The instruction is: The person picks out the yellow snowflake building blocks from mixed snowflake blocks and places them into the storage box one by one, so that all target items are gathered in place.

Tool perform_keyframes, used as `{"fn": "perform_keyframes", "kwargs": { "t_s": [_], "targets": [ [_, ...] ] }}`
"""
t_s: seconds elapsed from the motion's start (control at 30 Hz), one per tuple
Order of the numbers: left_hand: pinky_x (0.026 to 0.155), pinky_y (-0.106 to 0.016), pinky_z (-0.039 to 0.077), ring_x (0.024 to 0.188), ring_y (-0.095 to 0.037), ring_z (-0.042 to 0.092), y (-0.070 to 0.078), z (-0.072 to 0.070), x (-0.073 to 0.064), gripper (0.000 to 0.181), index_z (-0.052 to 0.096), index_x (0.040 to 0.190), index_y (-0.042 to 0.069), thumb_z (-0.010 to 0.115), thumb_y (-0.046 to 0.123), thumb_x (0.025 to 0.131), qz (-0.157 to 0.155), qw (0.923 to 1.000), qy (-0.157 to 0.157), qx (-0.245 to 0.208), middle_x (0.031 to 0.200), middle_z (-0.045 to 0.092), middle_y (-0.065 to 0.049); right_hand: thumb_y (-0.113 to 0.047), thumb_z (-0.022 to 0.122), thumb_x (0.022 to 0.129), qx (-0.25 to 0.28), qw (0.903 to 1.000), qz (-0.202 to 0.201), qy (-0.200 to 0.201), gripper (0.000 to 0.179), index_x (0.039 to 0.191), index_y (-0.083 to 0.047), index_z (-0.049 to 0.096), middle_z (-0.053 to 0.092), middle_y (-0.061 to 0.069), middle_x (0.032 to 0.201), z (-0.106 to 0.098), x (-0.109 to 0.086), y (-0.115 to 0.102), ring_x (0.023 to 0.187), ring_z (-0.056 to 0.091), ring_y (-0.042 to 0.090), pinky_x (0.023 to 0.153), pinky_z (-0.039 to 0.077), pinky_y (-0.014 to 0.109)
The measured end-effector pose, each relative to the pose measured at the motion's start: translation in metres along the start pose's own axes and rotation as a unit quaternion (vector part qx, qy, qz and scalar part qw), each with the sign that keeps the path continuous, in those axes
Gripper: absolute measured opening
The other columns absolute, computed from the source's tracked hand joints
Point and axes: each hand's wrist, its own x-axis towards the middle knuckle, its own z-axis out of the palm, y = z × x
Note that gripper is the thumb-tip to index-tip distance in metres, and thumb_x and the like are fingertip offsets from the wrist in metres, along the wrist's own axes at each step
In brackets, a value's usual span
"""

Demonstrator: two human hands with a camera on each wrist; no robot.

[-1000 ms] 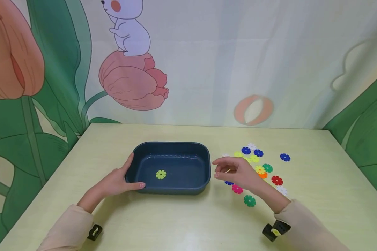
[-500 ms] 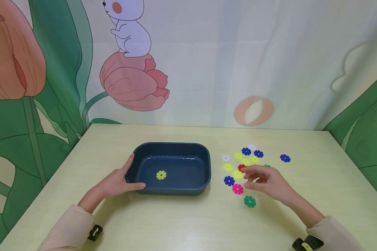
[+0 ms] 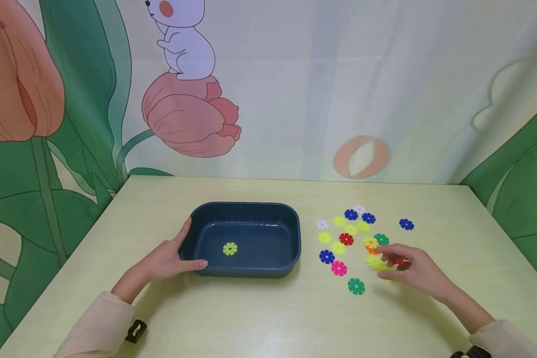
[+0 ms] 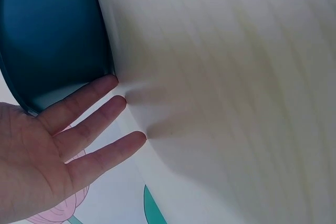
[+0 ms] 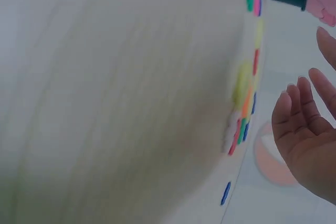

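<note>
A dark blue rectangular basin stands on the table with one yellow-green snowflake disc lying inside. My left hand rests at its left end, thumb along the front rim and index finger up the left side. In the left wrist view the other fingers stretch out straight, tips at the table. Over the right part of a scatter of notched plastic discs, my right hand hovers with thumb and fingers apart, nothing between them. Below its fingertips lie yellow discs; a red disc is partly hidden behind the hand.
Right of the basin lie several discs, among them a pink disc, a green disc and a red disc. One blue disc lies apart at the far right. A printed curtain hangs behind the table.
My right hand has moved from beside the basin's right end rightward over the discs, its fingers spreading apart. My left hand and the basin have stayed in place.
</note>
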Motion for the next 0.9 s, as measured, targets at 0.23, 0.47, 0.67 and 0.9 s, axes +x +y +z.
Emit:
{"fn": "perform_keyframes", "kwargs": {
  "t_s": [0.23,0.47,0.67,0.9],
  "targets": [
    [0.085,-0.051,0.043,0.116,-0.046,0.042,-0.001,0.0,0.001,0.114,-0.007,0.146,0.008,0.065,0.058,0.073,-0.005,1.0,0.0,0.002,0.135,0.03,-0.037,-0.022,0.079,0.07,-0.077,0.9966,0.0,-0.029,0.047,0.11,-0.004,0.063,0.055,0.003,0.09,-0.006,0.0,0.02,0.079,0.047,0.019,0.061,0.042,0.023],
    [0.086,-0.052,0.041,0.117,-0.046,0.041,-0.001,-0.001,0.0,0.114,-0.008,0.146,0.008,0.065,0.059,0.074,-0.004,1.0,-0.001,0.002,0.135,0.029,-0.037,-0.025,0.081,0.066,-0.113,0.9926,0.02,-0.042,0.045,0.104,-0.004,0.066,0.054,0.001,0.089,-0.004,0.002,0.03,0.079,0.045,0.018,0.062,0.039,0.024],
    [0.087,-0.053,0.041,0.118,-0.047,0.04,0.001,-0.002,-0.001,0.113,-0.007,0.146,0.007,0.065,0.057,0.074,-0.009,1.0,-0.002,0.003,0.135,0.029,-0.037,-0.021,0.081,0.065,-0.134,0.9901,0.021,-0.038,0.036,0.095,-0.007,0.066,0.052,-0.001,0.085,0.0,0.005,0.033,0.078,0.044,0.017,0.063,0.04,0.024],
    [0.088,-0.053,0.041,0.118,-0.047,0.04,0.001,-0.001,0.001,0.114,-0.007,0.145,0.006,0.065,0.058,0.073,-0.004,1.0,0.0,0.002,0.135,0.029,-0.037,-0.009,0.077,0.071,-0.102,0.9929,0.051,-0.035,0.022,0.085,-0.007,0.06,0.052,0.001,0.077,-0.001,0.006,0.03,0.073,0.046,0.017,0.06,0.041,0.023]
  ]
}}
